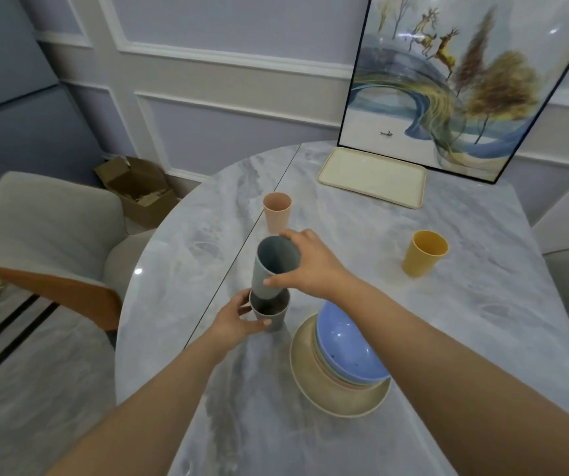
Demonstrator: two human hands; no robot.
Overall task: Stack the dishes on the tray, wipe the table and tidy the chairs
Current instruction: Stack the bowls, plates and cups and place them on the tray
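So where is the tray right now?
In the head view the cream tray lies flat at the table's far right, just in front of the framed picture leaning on the wall, beyond the pink cup and yellow cup.

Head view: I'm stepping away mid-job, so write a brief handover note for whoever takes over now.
Left hand steadies the lower grey cup on the table.
Right hand lowers the blue-grey cup into it.
Bowl stack sits on the table; pink cup and yellow cup stand loose.
Tray holds nothing.
Left: load tray, wipe, tidy the chair.
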